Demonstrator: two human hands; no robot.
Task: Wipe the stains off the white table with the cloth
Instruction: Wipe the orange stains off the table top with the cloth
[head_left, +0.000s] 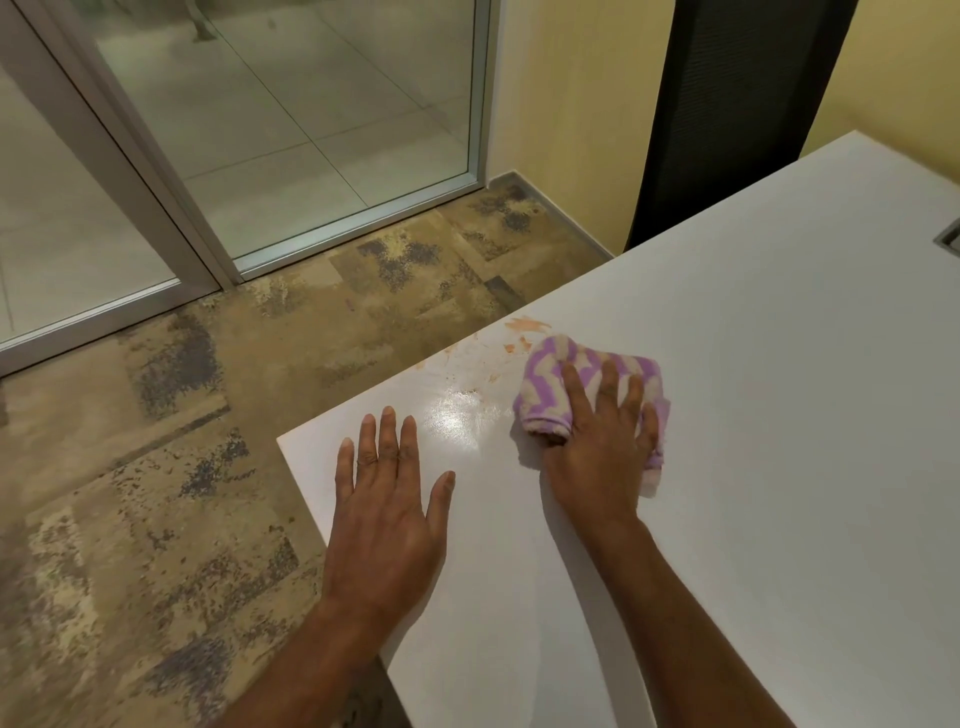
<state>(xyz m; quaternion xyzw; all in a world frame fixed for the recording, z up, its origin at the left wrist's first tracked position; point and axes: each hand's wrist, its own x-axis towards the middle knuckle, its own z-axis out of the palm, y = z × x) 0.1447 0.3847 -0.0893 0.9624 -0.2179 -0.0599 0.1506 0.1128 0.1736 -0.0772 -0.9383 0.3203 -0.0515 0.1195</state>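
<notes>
A purple and cream zigzag cloth (561, 374) lies bunched on the white table (779, 415), near its left edge. My right hand (602, 441) presses flat on top of the cloth, fingers spread over it. Orange stains (527, 325) mark the table just beyond the cloth by the edge, with fainter smears (467, 364) to their left. A wet glossy patch (457, 415) shines between my hands. My left hand (387, 499) rests flat on the table near its corner, fingers apart, holding nothing.
The table's left edge and near corner (283, 439) drop off to a mottled brown carpet floor (156, 467). A glass sliding door (311, 130) stands behind. A dark chair back (727, 114) rises beyond the table's far edge. A metal cutout (948, 236) sits at the right.
</notes>
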